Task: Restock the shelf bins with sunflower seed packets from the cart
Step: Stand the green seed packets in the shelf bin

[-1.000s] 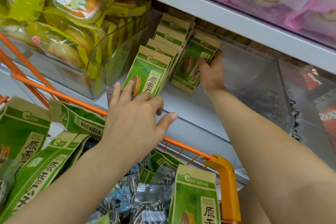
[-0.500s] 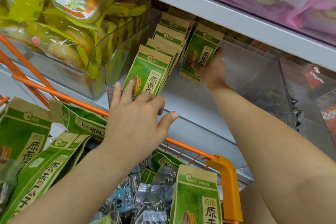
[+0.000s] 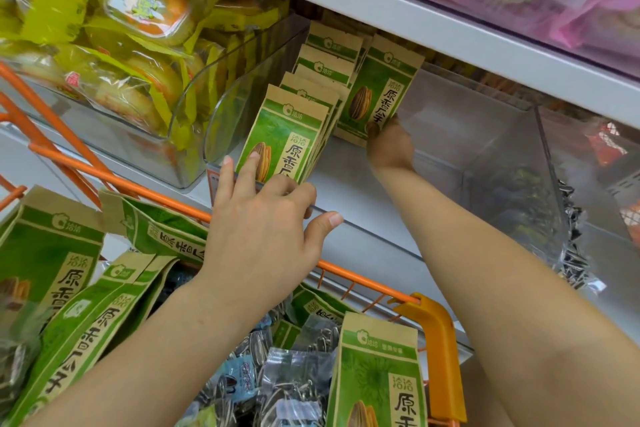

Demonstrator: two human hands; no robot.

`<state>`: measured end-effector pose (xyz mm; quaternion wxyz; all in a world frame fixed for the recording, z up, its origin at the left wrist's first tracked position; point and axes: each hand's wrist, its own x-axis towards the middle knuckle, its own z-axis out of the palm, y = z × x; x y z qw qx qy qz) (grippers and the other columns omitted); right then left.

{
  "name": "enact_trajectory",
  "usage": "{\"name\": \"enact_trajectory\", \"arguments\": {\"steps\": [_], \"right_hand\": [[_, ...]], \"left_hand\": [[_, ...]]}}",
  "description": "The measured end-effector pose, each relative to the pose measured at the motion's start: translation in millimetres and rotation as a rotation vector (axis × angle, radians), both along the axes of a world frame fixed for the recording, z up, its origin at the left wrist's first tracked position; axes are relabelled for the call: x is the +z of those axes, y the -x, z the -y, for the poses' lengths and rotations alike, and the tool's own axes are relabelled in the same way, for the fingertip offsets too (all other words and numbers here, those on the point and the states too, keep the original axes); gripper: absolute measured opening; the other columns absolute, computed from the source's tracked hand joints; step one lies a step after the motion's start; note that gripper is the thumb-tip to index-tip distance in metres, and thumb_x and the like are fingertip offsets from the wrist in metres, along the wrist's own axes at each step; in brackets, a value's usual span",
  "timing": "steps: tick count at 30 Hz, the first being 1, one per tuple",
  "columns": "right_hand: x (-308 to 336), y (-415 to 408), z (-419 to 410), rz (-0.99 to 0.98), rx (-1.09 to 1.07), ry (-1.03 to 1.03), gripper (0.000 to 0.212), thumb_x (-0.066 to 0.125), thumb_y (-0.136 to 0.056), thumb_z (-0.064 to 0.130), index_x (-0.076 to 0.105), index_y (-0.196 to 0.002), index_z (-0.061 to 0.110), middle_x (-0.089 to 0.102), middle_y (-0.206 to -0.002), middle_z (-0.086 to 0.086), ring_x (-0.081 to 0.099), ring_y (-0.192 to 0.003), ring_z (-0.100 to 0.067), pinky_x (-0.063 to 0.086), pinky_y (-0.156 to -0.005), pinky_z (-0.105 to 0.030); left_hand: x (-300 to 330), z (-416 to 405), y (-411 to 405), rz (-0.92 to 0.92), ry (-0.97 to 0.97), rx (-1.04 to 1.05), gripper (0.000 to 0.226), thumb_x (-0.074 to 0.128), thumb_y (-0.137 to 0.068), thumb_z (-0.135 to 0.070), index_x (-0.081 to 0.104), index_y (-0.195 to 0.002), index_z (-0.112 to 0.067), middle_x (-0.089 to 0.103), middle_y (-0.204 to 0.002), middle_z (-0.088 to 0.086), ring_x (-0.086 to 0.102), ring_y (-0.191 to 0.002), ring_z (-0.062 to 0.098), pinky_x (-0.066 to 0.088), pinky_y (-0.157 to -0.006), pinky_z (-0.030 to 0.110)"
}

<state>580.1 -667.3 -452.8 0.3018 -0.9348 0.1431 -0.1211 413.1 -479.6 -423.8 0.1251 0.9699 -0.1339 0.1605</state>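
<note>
Right hand [image 3: 389,146] pinching upright seed packet [image 3: 379,90] in clear bin [image 3: 498,135], left hand [image 3: 263,222] fingers spread, apparently steadying front packet [image 3: 284,139] of row.

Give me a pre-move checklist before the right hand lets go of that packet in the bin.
1. Right hand grips the held packet at its bottom edge: ok.
2. Held packet upright beside the packet row: ok, slightly tilted.
3. Left hand steadies the front packet, fingers on it: ok.
4. Free space in the clear bin to the right: ok.
5. Packet bottom seated on bin floor: cannot tell.
</note>
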Motion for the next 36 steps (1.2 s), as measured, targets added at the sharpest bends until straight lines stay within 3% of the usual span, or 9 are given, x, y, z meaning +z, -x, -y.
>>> {"name": "enact_trajectory", "arguments": {"steps": [7,11,14,17,21,24,28,32,36], "right_hand": [[4.5,-3.9,4.7,-0.107,0.013,-0.178,0.039,0.046,-0.098,0.028,0.045,-0.133,0.01,0.057,-0.13,-0.011,0.054,-0.117,-0.031,0.037,-0.078,-0.026],[23.1,1.2,10.9,-0.193,0.023,-0.339,0.044,0.058,-0.089,0.03,0.048,-0.126,0.008,0.057,-0.119,-0.004,0.056,-0.104,-0.026,0.05,-0.081,-0.036],[56.3,23.3,7.7,-0.094,-0.035,-0.407,0.055,0.06,-0.09,0.025,0.039,-0.138,0.009,0.052,-0.124,-0.005,0.052,-0.115,-0.024,0.049,-0.096,-0.041],[89.2,77.9,-2.9,0.107,0.05,-0.487,0.034,0.057,-0.09,0.018,0.054,-0.124,0.014,0.061,-0.109,-0.001,0.06,-0.104,-0.02,0.053,-0.09,-0.039],[97.7,182.6,-0.5,0.177,0.45,-0.232,0.012,0.06,-0.087,0.02,0.066,-0.094,0.027,0.069,-0.09,0.008,0.062,-0.085,-0.005,0.05,-0.079,-0.025],[94.9,242.5,7.2,-0.023,0.767,0.119,0.016,0.057,-0.088,0.027,0.068,-0.099,0.024,0.069,-0.092,0.009,0.062,-0.087,-0.005,0.049,-0.08,-0.025],[75.6,272.7,0.2,-0.245,1.114,0.535,0.038,0.041,-0.084,0.025,0.063,-0.116,0.023,0.065,-0.114,0.002,0.059,-0.107,-0.019,0.049,-0.091,-0.037],[62.6,278.7,-8.7,-0.262,1.261,0.676,0.051,0.038,-0.078,0.04,0.066,-0.114,0.019,0.063,-0.124,-0.006,0.056,-0.117,-0.026,0.049,-0.096,-0.039],[74.3,271.5,-7.9,-0.321,1.262,0.659,0.048,0.048,-0.073,0.052,0.056,-0.11,0.022,0.056,-0.125,-0.003,0.04,-0.131,-0.023,0.029,-0.11,-0.037]], "left_hand": [[0.0,-0.4,-0.1,-0.006,0.002,-0.003,0.049,0.034,-0.086,-0.058,0.068,-0.084,-0.023,0.071,-0.095,0.002,0.051,-0.119,0.045,0.026,-0.106,0.062],[3.0,-1.1,-0.8,-0.048,0.008,0.007,0.052,0.032,-0.086,-0.06,0.068,-0.085,-0.023,0.071,-0.096,0.003,0.05,-0.121,0.045,0.024,-0.107,0.061],[9.0,-1.3,-0.2,-0.124,0.01,0.011,0.054,0.031,-0.086,-0.064,0.067,-0.089,-0.024,0.07,-0.104,0.004,0.043,-0.128,0.042,0.018,-0.111,0.058],[17.7,-0.9,0.4,-0.216,0.036,0.02,0.05,0.037,-0.09,-0.065,0.065,-0.097,-0.025,0.065,-0.117,0.005,0.032,-0.136,0.035,0.009,-0.114,0.051],[26.6,-2.9,3.7,-0.232,0.001,-0.002,0.05,0.042,-0.09,-0.06,0.059,-0.117,-0.022,0.06,-0.124,0.01,0.041,-0.128,0.031,0.02,-0.112,0.047],[42.0,-5.8,13.8,-0.184,0.047,-0.027,0.041,0.05,-0.093,-0.041,0.051,-0.128,-0.02,0.057,-0.125,0.01,0.048,-0.12,0.031,0.042,-0.091,0.04],[60.2,-20.2,38.0,-0.183,0.144,-0.047,0.022,0.05,-0.094,-0.032,0.061,-0.113,-0.031,0.069,-0.105,-0.001,0.063,-0.098,0.025,0.052,-0.078,0.039],[61.4,-38.1,71.9,-0.325,0.162,-0.08,0.018,0.05,-0.094,-0.034,0.065,-0.105,-0.034,0.067,-0.09,-0.012,0.063,-0.089,0.016,0.054,-0.075,0.036],[56.7,-53.1,90.0,-0.427,0.232,-0.109,0.019,0.053,-0.093,-0.037,0.065,-0.106,-0.034,0.062,-0.089,-0.019,0.061,-0.09,0.005,0.053,-0.081,0.032]]}}
